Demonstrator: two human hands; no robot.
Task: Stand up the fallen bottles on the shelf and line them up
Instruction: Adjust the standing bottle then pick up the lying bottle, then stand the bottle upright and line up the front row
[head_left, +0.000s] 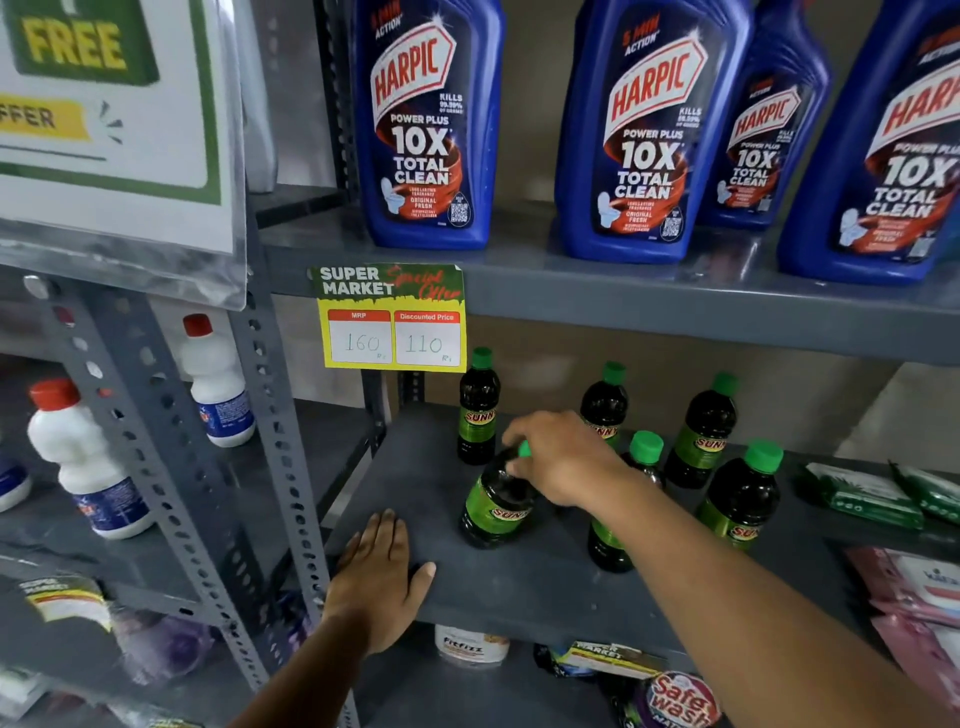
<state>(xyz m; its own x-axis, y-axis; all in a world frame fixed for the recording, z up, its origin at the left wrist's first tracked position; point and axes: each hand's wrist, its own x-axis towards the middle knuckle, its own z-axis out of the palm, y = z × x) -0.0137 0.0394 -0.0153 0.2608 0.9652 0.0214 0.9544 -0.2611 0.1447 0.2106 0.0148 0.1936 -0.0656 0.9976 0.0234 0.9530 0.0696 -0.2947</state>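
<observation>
Head view: right hand (563, 457) reaches across the middle shelf (415, 488) and grips the tilted bottle (496, 501) by its neck, fingers (519, 428) curled over the green cap, which is mostly hidden. This bottle leans to the right, its base toward the shelf's front left, apparently part-way to upright. Left hand (382, 566) lies flat on the shelf's front edge, fingers spread and released, holding nothing.

Five more green-capped bottles stand upright on the same shelf: rear-left bottle (478, 408) just behind the tilted one, rear-middle bottle (605, 402) partly behind the right hand, rear-right bottle (701, 434), front-middle bottle (644, 457) close under the right forearm, and front-right bottle (740, 499). They stand staggered, not yet in a row. Green packets (862, 493) lie at the shelf's right end. Blue cleaner bottles (428, 124) occupy the shelf above.

Likely risks: the forearm passes right beside the front-middle bottle, so a careless swing could topple it; a grip on the neck alone gives little control of the base, which may skid on the smooth shelf; the rear-left bottle stands near enough to be knocked.
</observation>
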